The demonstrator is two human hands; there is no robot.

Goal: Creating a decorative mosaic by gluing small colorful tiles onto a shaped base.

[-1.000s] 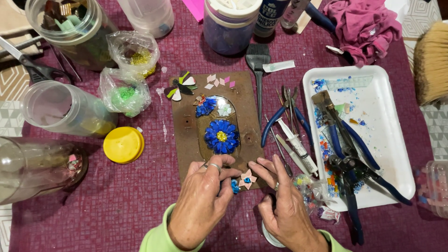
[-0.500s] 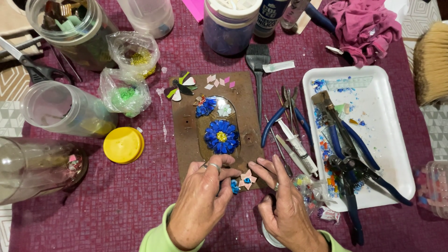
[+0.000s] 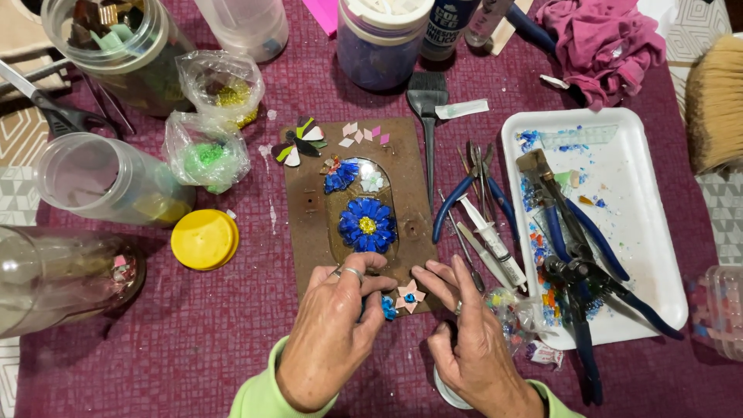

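- Two hands work at the near edge of a brown board (image 3: 309, 224) on the worktop (image 3: 193, 348).
- Board: judged stiff and flat; best gripped by its bare edges.
- Left hand (image 3: 333, 340): fingers curled, pinching a small blue piece (image 3: 388, 307).
- Right hand (image 3: 472, 340): fingers partly bent, tips beside a pink star flower (image 3: 409, 296); no grip seen.
- Pieces: judged light, brittle, sharp-edged; take them by the sides.

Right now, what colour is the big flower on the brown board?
Blue petals with a yellow centre, clearest in the head view.
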